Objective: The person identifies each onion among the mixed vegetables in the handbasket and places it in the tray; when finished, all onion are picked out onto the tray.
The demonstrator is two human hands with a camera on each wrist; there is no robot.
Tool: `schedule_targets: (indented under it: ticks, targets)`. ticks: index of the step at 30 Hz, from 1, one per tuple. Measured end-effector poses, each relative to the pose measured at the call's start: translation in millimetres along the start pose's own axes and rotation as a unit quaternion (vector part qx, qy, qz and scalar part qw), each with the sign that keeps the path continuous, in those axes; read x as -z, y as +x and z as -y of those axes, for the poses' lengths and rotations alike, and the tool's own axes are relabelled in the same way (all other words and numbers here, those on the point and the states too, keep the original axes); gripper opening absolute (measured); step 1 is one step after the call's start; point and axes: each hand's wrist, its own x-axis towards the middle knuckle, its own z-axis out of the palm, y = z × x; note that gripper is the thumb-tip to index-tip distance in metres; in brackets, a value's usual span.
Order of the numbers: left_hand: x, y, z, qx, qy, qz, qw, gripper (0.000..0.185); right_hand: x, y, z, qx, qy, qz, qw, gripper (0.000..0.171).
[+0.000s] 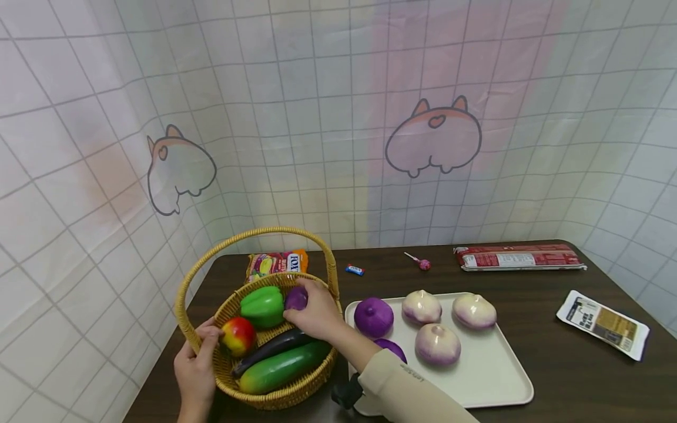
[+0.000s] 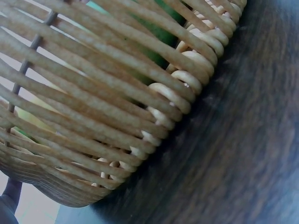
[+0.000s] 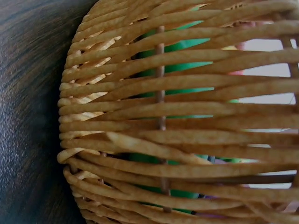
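A woven wicker basket [image 1: 275,400] with a tall handle stands at the left of the table. My left hand [image 1: 195,365] grips its left rim near the handle's base. Inside, my right hand [image 1: 317,310] holds a purple onion [image 1: 296,298], partly covered by the fingers, beside a green bell pepper [image 1: 262,306]. A red-and-yellow fruit [image 1: 240,336], a dark eggplant [image 1: 277,350] and a green cucumber [image 1: 285,369] also lie in the basket. Both wrist views are filled mainly by the basket's woven wall [image 2: 93,84], [image 3: 187,109]; the grasps themselves are hidden there.
Right of the basket, a white tray [image 1: 492,382] bears purple onions [image 1: 374,317] and several white-purple ones [image 1: 438,344]. Behind lie a candy bag [image 1: 275,264], a small blue wrapper [image 1: 355,269], a lollipop [image 1: 424,264] and a long red package [image 1: 520,257]. A flat pouch [image 1: 603,324] is far right.
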Motion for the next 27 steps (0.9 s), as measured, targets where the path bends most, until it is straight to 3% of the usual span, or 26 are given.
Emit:
schedule_targets:
  ticks: [7,15,22,27]
  targets:
    - [-0.5,-0.5,1.2,-0.020,0.002,-0.012,0.9997,0.016,-1.5,1.0,-2.1,-0.001,-0.020,0.011,1.000,0.066]
    - [-3.0,0.2,3.0,-0.060,-0.007,-0.015,0.9980,0.013,-1.3,1.2,-3.5,-0.001,-0.023,0.056,0.998,0.058]
    - [-3.1,0.3,3.6,-0.058,-0.015,-0.015,0.9981,0.015,-1.3,2.2,-3.6,0.004,-0.040,0.078,0.996,0.063]
    - [-2.5,-0.2,3.0,-0.045,-0.012,-0.019,0.9987,0.017,-2.3,3.6,-2.8,-0.017,-0.017,0.086,0.996,0.066]
